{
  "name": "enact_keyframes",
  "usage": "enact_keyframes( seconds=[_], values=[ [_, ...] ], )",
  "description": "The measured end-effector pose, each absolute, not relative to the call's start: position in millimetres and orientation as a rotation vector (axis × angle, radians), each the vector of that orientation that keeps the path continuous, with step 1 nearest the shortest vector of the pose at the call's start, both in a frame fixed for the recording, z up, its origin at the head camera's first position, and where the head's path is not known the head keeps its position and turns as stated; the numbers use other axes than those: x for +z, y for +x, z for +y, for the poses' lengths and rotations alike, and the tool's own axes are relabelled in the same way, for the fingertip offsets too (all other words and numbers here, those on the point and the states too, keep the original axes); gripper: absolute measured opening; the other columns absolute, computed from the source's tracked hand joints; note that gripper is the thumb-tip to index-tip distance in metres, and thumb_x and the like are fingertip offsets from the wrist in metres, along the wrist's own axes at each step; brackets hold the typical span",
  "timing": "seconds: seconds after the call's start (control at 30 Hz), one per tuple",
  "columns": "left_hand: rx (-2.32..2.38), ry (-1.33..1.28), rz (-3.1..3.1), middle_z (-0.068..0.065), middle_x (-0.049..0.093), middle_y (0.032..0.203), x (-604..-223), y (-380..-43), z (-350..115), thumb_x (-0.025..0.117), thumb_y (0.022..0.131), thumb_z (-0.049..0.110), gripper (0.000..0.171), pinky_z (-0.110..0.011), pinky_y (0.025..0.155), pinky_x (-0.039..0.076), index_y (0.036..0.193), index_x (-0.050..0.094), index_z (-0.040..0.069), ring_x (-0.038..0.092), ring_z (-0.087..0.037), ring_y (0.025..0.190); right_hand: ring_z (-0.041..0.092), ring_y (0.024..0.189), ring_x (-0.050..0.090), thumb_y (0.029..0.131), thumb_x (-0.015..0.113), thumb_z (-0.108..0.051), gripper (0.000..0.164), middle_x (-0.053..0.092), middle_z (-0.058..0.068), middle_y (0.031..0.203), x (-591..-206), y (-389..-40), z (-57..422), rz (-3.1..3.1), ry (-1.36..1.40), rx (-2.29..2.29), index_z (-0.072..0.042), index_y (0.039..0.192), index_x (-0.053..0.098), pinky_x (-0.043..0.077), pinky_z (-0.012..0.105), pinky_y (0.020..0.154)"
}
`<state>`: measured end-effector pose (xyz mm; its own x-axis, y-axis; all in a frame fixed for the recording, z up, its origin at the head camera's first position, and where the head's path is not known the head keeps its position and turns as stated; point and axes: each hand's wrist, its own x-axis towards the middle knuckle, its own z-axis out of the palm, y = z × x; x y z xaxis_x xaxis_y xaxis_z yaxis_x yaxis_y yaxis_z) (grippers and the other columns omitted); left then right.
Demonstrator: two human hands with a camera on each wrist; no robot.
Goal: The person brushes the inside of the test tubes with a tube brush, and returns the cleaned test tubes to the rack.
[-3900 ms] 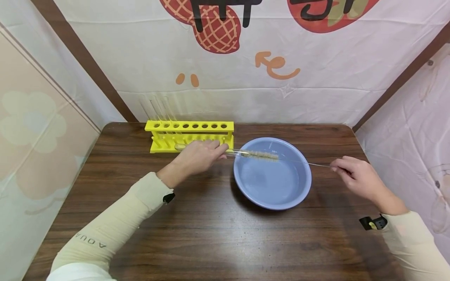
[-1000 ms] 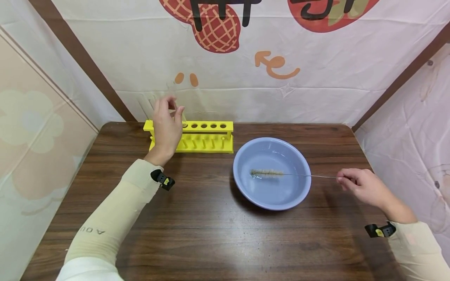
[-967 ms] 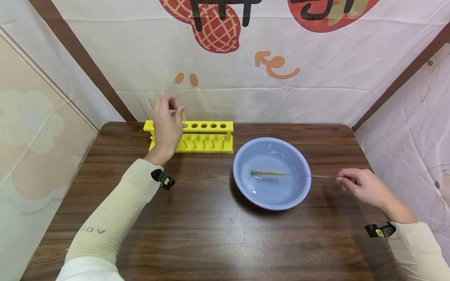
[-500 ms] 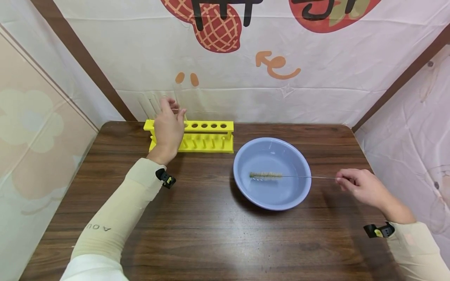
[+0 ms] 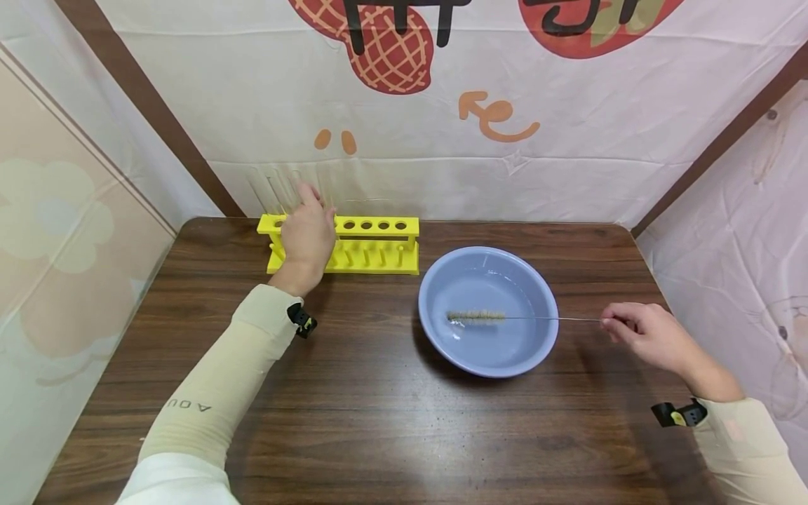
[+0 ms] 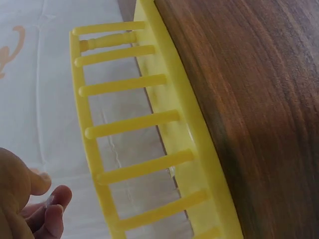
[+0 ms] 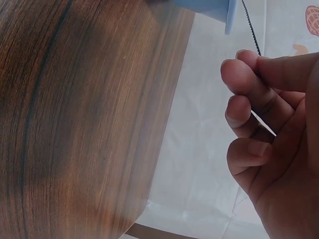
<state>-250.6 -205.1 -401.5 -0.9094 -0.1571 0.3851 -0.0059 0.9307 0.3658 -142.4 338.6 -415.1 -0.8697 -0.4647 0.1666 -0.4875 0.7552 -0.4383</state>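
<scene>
In the head view my left hand (image 5: pixel 309 235) is over the left part of a yellow test tube rack (image 5: pixel 379 228), covering some of its holes. Several clear glass test tubes (image 5: pixel 273 188) stand up from that end, one of them just beyond my fingers. The left wrist view shows the thumb and fingers (image 6: pixel 47 214) loosely bent, a gap between them, beside the rack's upper rail. On the other side my right hand (image 5: pixel 644 337) pinches the thin twisted wire of a test tube brush (image 5: pixel 476 315) between thumb and fingertips. Its bristled head lies over the water in a blue basin (image 5: pixel 426 330).
A dark wood-grain table (image 5: pixel 379 407) carries the rack and the basin, which stand apart. Behind them hangs a white printed cloth (image 5: pixel 404 175); pale cloths also flank both sides. The rack has bare pegs (image 6: pixel 129 124) along its front.
Earlier my left hand held a test tube with the brush in its mouth, then set it in the rack. Now the fingers have come off it and lowered. The brush has dropped over the basin.
</scene>
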Motion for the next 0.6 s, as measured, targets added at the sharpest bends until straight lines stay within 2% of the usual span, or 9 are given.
enact_keyframes(
  seconds=[0.3,0.6],
  values=[
    [-0.337,0.12,-2.69,-0.018,0.058,0.06,-405.5,-252.5,-205.2,0.059,0.105,0.026,0.043,-0.049,0.048,0.053,0.119,0.038,-0.008,0.064,-0.038,0.052,0.001,0.052,0.049,0.09,0.071,0.003,0.019,0.059,-0.016,0.067,-417.1,-142.5,338.0,-2.876,0.808,0.764,-0.016,0.09,0.07,0.04,0.022,0.047],
    [-0.284,0.084,-2.714,-0.018,0.058,0.061,-407.3,-249.2,-208.4,0.061,0.103,0.027,0.045,-0.048,0.048,0.052,0.123,0.04,-0.007,0.062,-0.037,0.051,-0.002,0.054,0.045,0.087,0.075,0.0,0.023,0.059,-0.016,0.068,-420.9,-143.0,335.1,-2.833,0.853,0.746,-0.022,0.088,0.069,0.038,0.019,0.05]
  ],
)
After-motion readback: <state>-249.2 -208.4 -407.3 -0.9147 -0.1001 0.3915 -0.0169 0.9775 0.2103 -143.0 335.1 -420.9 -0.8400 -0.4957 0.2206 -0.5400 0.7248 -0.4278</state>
